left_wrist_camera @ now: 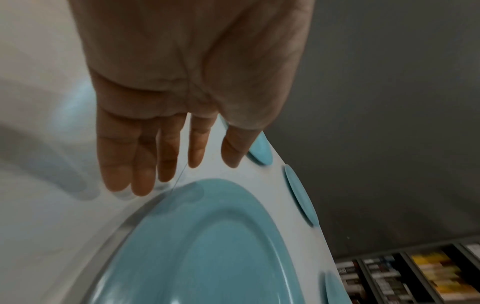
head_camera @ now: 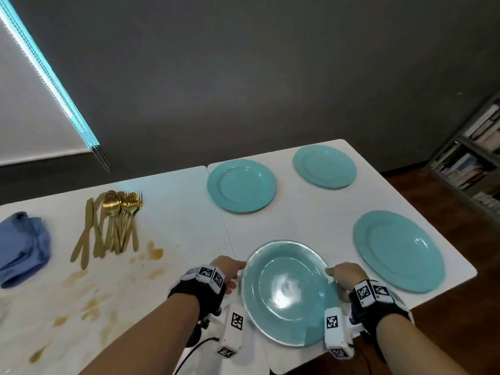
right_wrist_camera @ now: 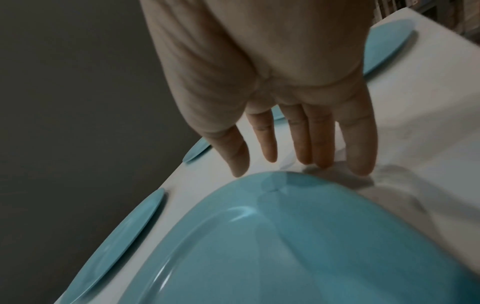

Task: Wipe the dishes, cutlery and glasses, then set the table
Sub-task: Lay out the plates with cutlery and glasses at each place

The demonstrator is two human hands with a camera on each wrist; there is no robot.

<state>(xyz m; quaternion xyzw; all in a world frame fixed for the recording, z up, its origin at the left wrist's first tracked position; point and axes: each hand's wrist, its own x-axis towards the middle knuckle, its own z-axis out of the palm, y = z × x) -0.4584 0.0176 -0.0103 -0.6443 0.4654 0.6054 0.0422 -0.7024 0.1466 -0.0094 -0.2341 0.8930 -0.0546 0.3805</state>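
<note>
Your left hand [head_camera: 226, 269] sits at the left rim of the near plate [head_camera: 289, 293], fingers [left_wrist_camera: 140, 164] straight and relaxed, gripping nothing; the wrist view shows the tips over the white worktop [head_camera: 176, 217] just beside the rim. Your right hand [head_camera: 345, 274] mirrors it at the right rim, fingers [right_wrist_camera: 319, 139] straight and spread, tips close to the worktop beside the plate edge, holding nothing. Whether either hand touches the plate cannot be told; the frames are blurred there. The near plate lies flat at the front edge of the worktop, between your hands. Three more teal plates are laid out: one to the right [head_camera: 399, 250], one at the far left [head_camera: 241, 185], one at the far right [head_camera: 324, 166], all well apart. On the left part of the worktop lies a bundle of gold cutlery [head_camera: 113, 223], and left of that a crumpled blue cloth [head_camera: 23, 247]. Brown stains [head_camera: 154, 253] mark the surface near the cutlery and run toward the front edge. Bookshelf [head_camera: 476, 158] stands at far right.
</note>
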